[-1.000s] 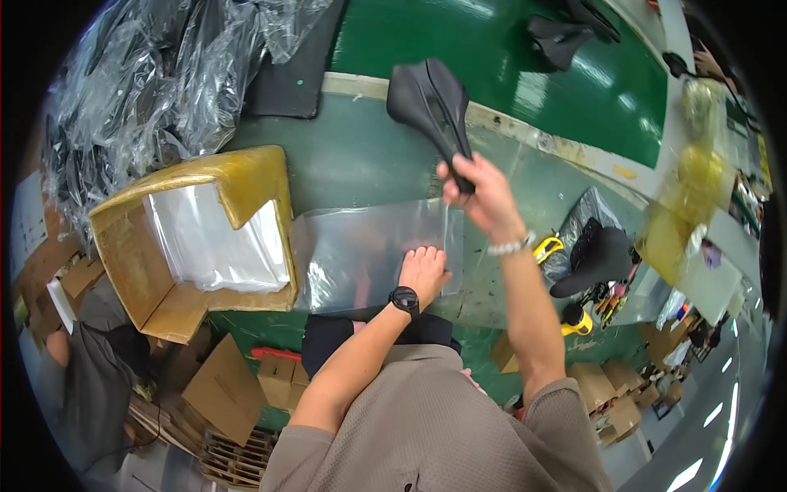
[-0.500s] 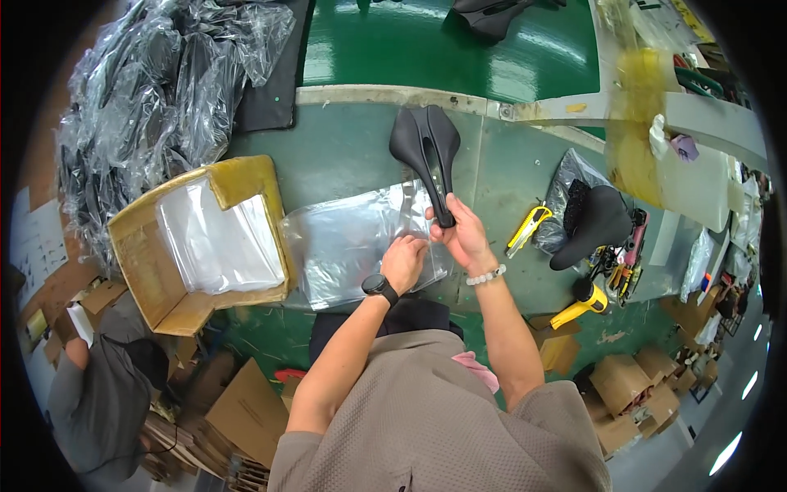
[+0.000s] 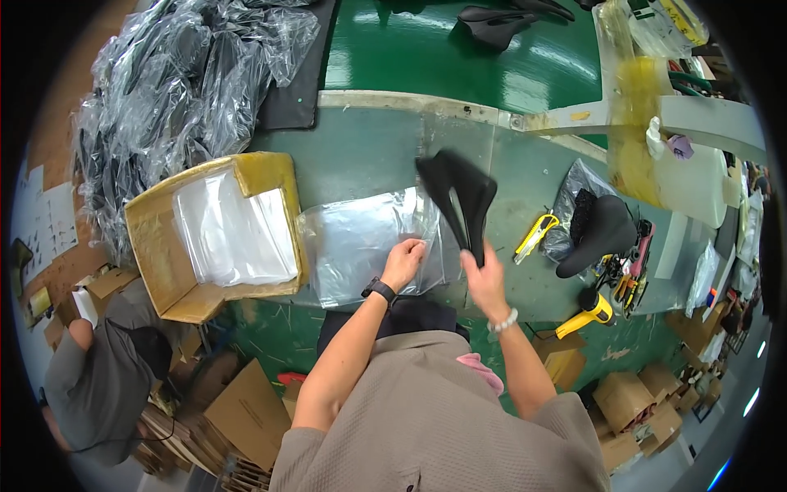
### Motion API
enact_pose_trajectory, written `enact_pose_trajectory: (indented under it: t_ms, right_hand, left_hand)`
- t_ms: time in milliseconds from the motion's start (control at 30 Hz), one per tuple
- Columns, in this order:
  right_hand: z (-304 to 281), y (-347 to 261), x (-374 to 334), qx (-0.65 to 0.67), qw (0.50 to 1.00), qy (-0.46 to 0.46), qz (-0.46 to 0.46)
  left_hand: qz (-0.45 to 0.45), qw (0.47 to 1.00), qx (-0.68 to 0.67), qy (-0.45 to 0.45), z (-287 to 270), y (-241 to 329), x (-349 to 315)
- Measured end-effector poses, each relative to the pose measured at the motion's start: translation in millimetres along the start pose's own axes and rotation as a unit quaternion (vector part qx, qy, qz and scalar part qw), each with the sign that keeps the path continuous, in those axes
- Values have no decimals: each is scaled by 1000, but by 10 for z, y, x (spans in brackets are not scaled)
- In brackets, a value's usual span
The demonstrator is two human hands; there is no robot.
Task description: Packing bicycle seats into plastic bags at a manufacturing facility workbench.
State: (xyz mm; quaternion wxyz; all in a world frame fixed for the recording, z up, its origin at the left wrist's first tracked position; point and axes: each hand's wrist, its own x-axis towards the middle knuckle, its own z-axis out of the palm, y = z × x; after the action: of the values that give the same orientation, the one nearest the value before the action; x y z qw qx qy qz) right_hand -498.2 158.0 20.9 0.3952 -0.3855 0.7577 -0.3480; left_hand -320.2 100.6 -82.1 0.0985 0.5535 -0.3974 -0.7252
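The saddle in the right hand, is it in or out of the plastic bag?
Out: the saddle shows bare and black, its nose gripped directly by the right hand.

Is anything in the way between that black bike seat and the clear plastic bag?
Only the left hand, at the clear plastic bag, left of the black bike seat. The right hand grips the seat's narrow end; nothing else visible lies between.

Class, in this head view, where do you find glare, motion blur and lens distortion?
Head view: glare streaks the green surface and clear plastic bag; head view: the black saddle in the right hand looks motion-blurred; head view: the pale rail at right curves, probably lens distortion.
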Motion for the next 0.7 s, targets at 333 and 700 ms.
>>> enact_pose_trajectory:
  t_ms: [333,700]
  right_hand:
    - [-144,-38,-531,-339,933,-118,-18]
    - [79,-106,-384,-313,901,-173,-245]
  left_hand:
    - [21,966,-186,176,-191,276,-174]
    - [458,798,383,-82,236,1343,-1024]
